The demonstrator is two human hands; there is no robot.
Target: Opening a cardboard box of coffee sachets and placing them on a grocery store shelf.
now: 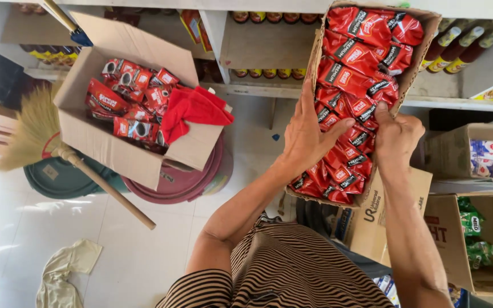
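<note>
Red packets (354, 85) are packed tightly into a cardboard box (315, 54) at upper right of the frame. Spread flat on them is the left hand (309, 134); the right hand (396, 137) is curled shut over packets at the box's right edge. Open floor (144, 251) is seen at lower left.

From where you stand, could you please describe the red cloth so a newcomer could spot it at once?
Look left to the open cardboard box resting on stacked round basins. The red cloth lies crumpled over its right edge, beside the red sachets; unlike them, it is plain, soft and unprinted.
</note>
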